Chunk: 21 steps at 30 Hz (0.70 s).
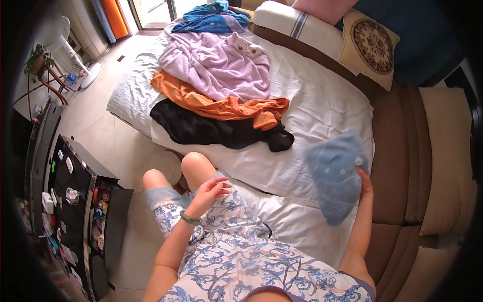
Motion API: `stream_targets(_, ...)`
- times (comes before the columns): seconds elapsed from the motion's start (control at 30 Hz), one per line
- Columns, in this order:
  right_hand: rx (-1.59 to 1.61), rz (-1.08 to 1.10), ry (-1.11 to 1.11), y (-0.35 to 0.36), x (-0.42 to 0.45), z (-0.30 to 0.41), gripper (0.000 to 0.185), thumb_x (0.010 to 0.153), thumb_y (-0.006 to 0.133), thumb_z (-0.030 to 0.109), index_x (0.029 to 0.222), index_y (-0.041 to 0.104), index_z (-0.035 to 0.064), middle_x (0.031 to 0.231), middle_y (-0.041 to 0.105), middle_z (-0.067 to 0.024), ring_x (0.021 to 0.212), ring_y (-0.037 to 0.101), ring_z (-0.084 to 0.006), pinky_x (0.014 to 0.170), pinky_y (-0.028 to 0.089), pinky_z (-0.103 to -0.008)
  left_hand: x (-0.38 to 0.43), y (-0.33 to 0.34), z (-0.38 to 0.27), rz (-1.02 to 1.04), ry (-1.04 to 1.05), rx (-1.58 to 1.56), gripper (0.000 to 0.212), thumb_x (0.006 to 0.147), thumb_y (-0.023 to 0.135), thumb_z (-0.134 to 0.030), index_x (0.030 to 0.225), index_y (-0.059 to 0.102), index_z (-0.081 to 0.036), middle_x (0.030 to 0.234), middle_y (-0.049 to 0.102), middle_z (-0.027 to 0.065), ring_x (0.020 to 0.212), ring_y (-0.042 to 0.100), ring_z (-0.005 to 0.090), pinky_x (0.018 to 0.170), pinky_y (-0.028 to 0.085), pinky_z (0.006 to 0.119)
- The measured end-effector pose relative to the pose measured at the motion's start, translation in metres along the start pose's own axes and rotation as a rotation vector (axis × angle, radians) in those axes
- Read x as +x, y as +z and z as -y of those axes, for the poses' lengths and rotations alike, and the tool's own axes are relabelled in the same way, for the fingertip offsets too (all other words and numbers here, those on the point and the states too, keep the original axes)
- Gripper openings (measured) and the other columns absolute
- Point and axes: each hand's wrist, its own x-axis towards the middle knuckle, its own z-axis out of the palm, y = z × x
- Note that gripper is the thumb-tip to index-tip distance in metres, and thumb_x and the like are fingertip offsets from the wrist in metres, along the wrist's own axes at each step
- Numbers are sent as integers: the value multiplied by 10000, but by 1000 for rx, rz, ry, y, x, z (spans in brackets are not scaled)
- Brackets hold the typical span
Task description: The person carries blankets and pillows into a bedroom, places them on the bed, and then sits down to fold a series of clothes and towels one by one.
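Observation:
My right hand point(365, 185) grips the edge of a folded light-blue knitted garment point(334, 177) with small flower-like details, held above the right side of the white-covered bed. Over my lap, my left hand point(211, 190) has its fingers slightly bent and apart, with nothing in it and a green bangle at the wrist. Across the bed lie a black garment point(215, 130), an orange garment point(222, 107) partly over it, a lilac plush cloth point(211, 64) with an animal face, and a blue patterned cloth point(211, 19) at the far end.
A brown sofa point(388, 162) with beige cushions runs along the right, and a patterned cushion point(369, 45) leans near its far end. On the left, a black cabinet point(75, 181) has an open, filled drawer. A round stool point(162, 166) stands by my knees; a white fan point(90, 75) stands farther off.

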Motion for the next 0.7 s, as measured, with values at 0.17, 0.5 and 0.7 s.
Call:
stream_targets(0.17, 196, -259, -110, 11, 38, 30, 614, 800, 629, 361, 1268, 436, 14, 1187, 542, -146, 1052, 551, -277, 910, 444, -404, -3, -11, -7, -28, 46, -34, 327, 956, 428, -199, 1229, 477, -28, 1113, 579, 80, 943, 577, 113, 826, 470, 230)
stream_targets(0.5, -968, -131, -550, 189, 153, -84, 908, 709, 710, 446, 1335, 290, -59, 1358, 343, -250, 1274, 323, -349, 1050, 267, -373, -11, -44, -16, -193, 30, -138, 312, 959, 421, -204, 1227, 479, -54, 1071, 592, 82, 915, 587, 121, 800, 466, 242)
stream_targets(0.7, -1123, 5, -442, 330, 167, -111, 777, 614, 784, 327, 1254, 455, 33, 1160, 526, -226, 1068, 525, -342, 901, 424, -362, 39, -51, -42, -75, -12, -543, 553, 954, 429, -227, 1416, 128, -192, 1237, 459, 157, 1057, 544, 251, 834, 492, 329)
